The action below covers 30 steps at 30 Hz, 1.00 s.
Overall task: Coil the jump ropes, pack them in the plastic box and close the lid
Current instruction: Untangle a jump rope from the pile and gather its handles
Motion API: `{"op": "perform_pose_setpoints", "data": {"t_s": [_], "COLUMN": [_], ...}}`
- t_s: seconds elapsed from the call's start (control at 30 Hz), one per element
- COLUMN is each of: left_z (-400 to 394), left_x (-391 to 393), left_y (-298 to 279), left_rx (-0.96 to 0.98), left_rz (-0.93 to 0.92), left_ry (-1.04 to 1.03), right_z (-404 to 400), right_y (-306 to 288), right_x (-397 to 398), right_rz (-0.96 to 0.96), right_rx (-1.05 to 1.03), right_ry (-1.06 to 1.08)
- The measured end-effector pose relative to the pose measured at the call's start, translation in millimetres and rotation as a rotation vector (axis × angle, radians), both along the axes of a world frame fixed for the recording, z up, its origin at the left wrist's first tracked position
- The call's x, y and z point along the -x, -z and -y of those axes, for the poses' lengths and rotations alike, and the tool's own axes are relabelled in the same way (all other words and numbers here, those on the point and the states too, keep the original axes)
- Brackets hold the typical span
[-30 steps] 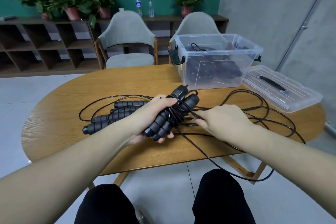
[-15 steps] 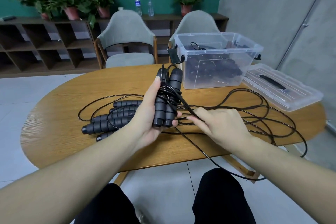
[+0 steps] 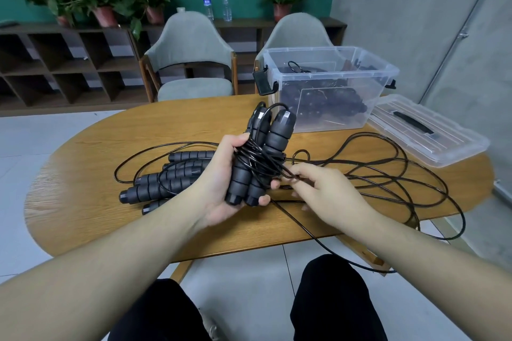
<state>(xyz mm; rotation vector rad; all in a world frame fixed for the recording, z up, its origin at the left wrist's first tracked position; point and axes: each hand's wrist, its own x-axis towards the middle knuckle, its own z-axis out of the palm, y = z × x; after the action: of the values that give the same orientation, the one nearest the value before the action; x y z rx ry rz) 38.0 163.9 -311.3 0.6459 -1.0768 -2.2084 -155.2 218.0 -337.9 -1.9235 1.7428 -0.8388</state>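
**A:** You're holding the pair of black ribbed foam jump-rope handles upright in your left hand, above the near edge of the oval wooden bench, with several turns of thin black cord already wrapped around their middle.

**B:** And how is that cord behaving for you?

**A:** It's looking springy and slick, the kind of plastic-coated line that is wanting to unwind the moment tension is dropping. The foam is soft and grippy, so you're taking hold in the right place: your left grip is curling round the lower half of both handles, thumb pressing on the wraps.

**B:** The other hand?

**A:** Your right hand is pinching the free cord just beside the bundle, its grip pressed together on the strand. The rest of the line is trailing in loose loops across the bench and one loop is hanging off the near edge toward the floor, so it is likely to snag as you're pulling.

**B:** Weight?

**A:** Light, I'm judging; one hand is managing it easily.

**B:** What's lying around it?

**A:** More black foam handles are lying on the bench to the left. The clear plastic box is standing open at the far side with dark ropes inside, and its clear lid is resting beside it on the right.
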Motion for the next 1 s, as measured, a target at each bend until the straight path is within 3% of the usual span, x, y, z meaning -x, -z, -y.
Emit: {"op": "perform_pose_setpoints", "data": {"t_s": [0.2, 0.3, 0.4, 0.47, 0.57, 0.67, 0.87, 0.93, 1.0], "left_z": [2, 0, -1, 0, -1, -3, -2, -4, -5], "left_x": [-9, -9, -9, -9, -9, -8, -8, -8, -8], "left_y": [1, 7, 11, 13, 18, 21, 20, 19, 19], "left_rx": [-0.017, 0.02, 0.051, 0.036, 0.036, 0.081, 0.143, 0.168, 0.191], "left_rz": [0.032, 0.075, 0.128, 0.161, 0.186, 0.164, 0.174, 0.2, 0.224], "left_ry": [0.048, 0.098, 0.126, 0.113, 0.102, 0.091, 0.055, 0.05, 0.047], "right_z": [-14, -12, -12, -13, -13, -13, -3, 2, 1], "right_y": [-4, -6, -8, -8, -7, -6, -7, -10, -11], "right_x": [-3, -6, -8, -8, -10, -20, -24, -23, -26], "right_rz": [0.332, 0.204, 0.054, 0.051, 0.314, 0.751, 1.37, 1.438, 1.339], "right_rx": [-0.028, 0.003, 0.087, 0.116, -0.033, -0.212, -0.323, -0.456, -0.643], "right_ry": [-0.016, 0.108, 0.071, 0.051, 0.108, 0.119, 0.356, 0.364, 0.353]}}
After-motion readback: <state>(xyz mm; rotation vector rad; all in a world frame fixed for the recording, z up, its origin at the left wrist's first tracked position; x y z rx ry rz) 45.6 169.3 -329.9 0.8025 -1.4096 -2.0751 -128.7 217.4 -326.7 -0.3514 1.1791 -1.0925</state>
